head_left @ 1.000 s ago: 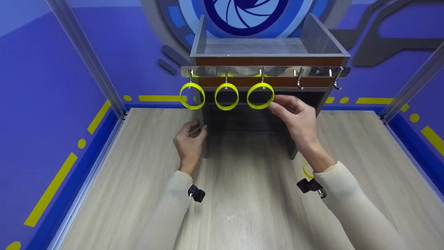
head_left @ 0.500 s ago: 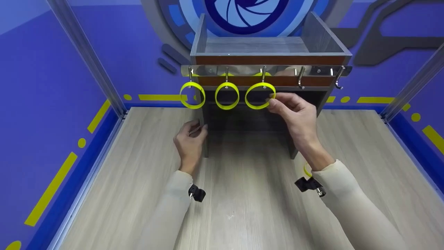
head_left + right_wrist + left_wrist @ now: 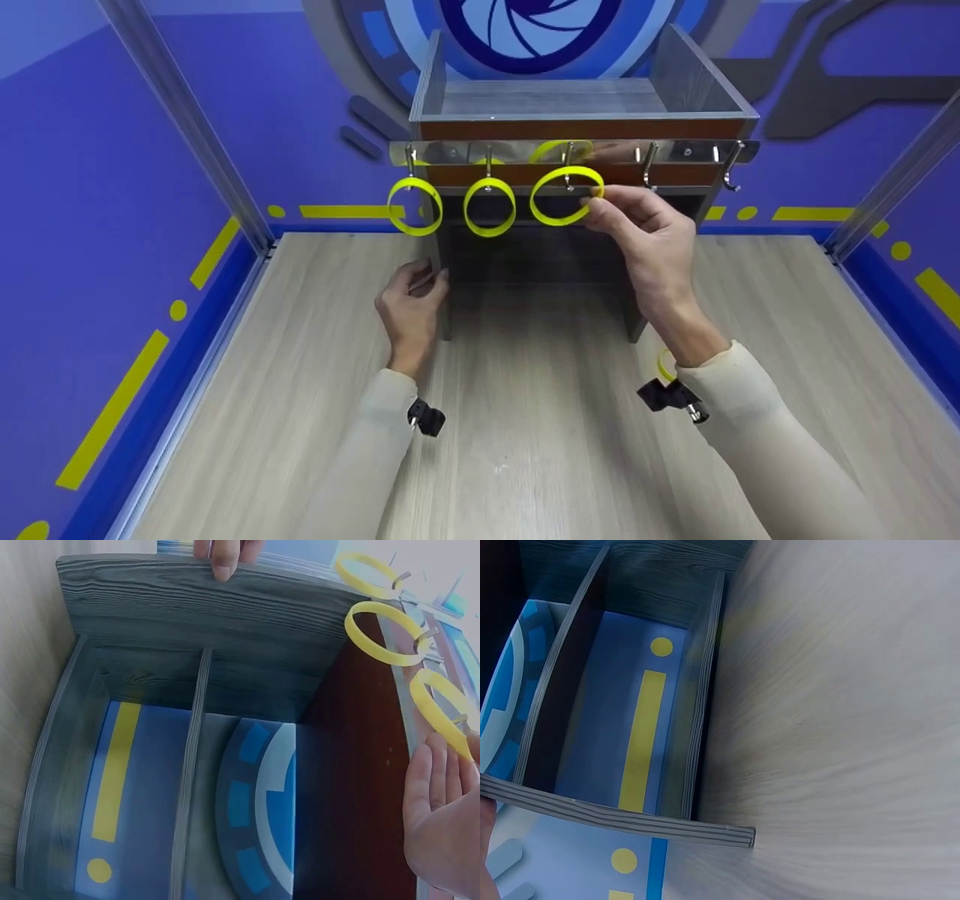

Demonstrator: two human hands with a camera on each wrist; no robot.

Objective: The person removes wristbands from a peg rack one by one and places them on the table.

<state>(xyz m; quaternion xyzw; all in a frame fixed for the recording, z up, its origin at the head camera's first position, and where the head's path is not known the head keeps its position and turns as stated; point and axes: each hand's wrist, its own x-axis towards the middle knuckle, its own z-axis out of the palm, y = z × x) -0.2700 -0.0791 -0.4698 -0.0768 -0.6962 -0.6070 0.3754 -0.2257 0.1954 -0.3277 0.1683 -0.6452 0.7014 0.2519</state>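
My right hand [image 3: 651, 240] pinches a yellow ring [image 3: 556, 221] by its right side, between thumb and fingers. This ring encircles the third hook [image 3: 568, 161] of a metal hook rail [image 3: 611, 152] and is tilted. Two more yellow rings hang from the hooks to its left, one on the first hook [image 3: 415, 231] and one on the second hook [image 3: 489, 233]. Low at the left, my left hand [image 3: 409, 311] grips the front edge of the grey wooden shelf's side panel [image 3: 187, 592]; its thumb shows on the inner face in the right wrist view.
The rail runs along the shelf's brown front board [image 3: 577, 130]. Two bare hooks, the fourth hook [image 3: 650, 166] and the fifth hook [image 3: 733, 166], stand right of my hand. Another yellow ring [image 3: 664, 366] lies on the wooden table [image 3: 525, 450], partly hidden by my right wrist.
My right hand has risen slightly, lifting and tilting the third ring upward around its hook. My left hand and the other two hanging rings have stayed in place.
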